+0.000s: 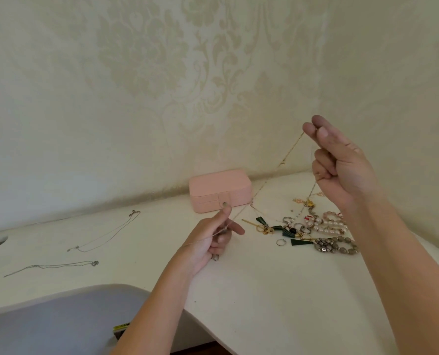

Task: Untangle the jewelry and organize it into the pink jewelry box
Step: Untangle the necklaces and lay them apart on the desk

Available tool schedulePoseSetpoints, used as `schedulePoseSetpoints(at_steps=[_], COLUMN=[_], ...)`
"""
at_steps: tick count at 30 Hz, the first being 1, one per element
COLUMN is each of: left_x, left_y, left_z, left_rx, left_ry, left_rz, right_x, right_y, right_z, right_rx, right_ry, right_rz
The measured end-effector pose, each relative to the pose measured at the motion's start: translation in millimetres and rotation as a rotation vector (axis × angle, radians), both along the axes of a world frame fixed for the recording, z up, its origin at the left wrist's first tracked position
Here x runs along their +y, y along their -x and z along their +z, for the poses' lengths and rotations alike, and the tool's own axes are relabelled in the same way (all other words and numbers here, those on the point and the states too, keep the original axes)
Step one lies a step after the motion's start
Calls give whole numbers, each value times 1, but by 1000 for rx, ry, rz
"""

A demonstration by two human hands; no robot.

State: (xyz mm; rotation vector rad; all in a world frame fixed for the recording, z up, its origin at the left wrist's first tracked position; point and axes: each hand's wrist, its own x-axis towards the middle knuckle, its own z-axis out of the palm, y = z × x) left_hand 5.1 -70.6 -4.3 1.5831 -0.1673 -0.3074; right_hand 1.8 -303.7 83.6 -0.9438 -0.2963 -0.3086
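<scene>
Tension is best kept gentle on the chain (291, 149), which is pinched high by the right hand (341, 162) and low by the left hand (210, 239), so that it is eased from the pile (323, 226) near the closed pink box (221, 188).

Both forearms are bare and come in from the near edge. The left forearm (157, 303) rises from the near middle and slants to the right. The left hand (210, 239) is held low, palm turned inward, thumb pointing up and forefinger stretched out to the right. Its other fingers are curled, and a thin chain (291, 147) runs across the palm between thumb and fingers. The right forearm (405, 265) comes from the near right corner and slants up to the left. The right hand (341, 167) is raised well higher, thumb and forefinger tips pinching the chain's upper end, the remaining fingers folded tight into the palm
</scene>
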Motion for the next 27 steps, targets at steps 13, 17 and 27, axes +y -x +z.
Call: schedulePoseSetpoints(at_steps=[13, 17, 27], left_x=[21, 31, 28], left_y=[-10, -18, -19], left_z=[1, -9, -6], left_rx=[181, 169, 167], left_ry=[926, 1197, 1111], left_rz=[233, 121, 367], right_x=[-2, -2, 24], right_y=[-2, -1, 6], right_z=[-2, -8, -19], right_rx=[-24, -3, 377], right_ry=[14, 266, 1796], right_rz=[149, 464, 465])
